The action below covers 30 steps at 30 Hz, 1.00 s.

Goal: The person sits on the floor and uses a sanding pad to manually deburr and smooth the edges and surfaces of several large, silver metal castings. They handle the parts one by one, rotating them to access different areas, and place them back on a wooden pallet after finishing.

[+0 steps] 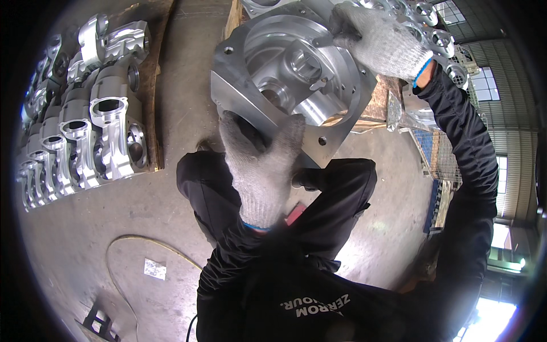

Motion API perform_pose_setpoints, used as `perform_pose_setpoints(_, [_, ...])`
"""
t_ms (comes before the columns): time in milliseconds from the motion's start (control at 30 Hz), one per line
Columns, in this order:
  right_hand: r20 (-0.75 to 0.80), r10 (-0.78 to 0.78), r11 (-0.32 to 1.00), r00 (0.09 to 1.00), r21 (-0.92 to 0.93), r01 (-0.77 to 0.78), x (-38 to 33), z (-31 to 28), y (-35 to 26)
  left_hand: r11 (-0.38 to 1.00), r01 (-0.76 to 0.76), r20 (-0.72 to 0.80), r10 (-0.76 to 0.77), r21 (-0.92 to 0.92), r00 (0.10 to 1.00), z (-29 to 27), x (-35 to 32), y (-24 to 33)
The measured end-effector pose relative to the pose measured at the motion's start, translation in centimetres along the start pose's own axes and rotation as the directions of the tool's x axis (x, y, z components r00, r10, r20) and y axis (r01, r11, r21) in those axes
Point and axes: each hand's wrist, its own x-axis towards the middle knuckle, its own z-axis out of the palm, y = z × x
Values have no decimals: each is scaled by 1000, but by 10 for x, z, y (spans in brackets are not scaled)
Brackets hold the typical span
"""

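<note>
A large machined metal housing (333,145) is tilted up in front of me, with a square flange, a round opening and bored cylinders inside. My left hand (259,171), in a grey knit glove, grips its near edge, with one digit lying over the flange face. At the housing's far right rim is my right hand (382,43), gloved the same way, its fingers curled closed. A small grey tip shows by those fingers over the opening; what it belongs to I cannot make out.
Rows of similar metal castings (108,108) stand on a wooden pallet at the left. More castings (441,37) lie at the far right. A hose (122,239) and a paper sheet (155,269) lie on the concrete floor. Wire mesh crates (436,154) stand to the right.
</note>
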Motion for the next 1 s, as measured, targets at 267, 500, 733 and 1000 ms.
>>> perform_pose_setpoints(267, [27,53,998,998,28,-53,1,-6,-8,1000,6,3,-6,-15,1000,0,-1,0])
perform_pose_setpoints(500, [1,7,1000,1000,13,-7,-5,-5,-5,995,8,15,-6,-95,1000,2,-1,1])
perform_pose_setpoints(733, [218,106,984,970,116,-134,1,-21,-13,993,23,7,-23,-113,1000,2,-1,2])
perform_pose_setpoints(1000, [85,5,1000,996,-19,-4,0,-10,-13,997,40,6,-40,-70,999,0,-2,2])
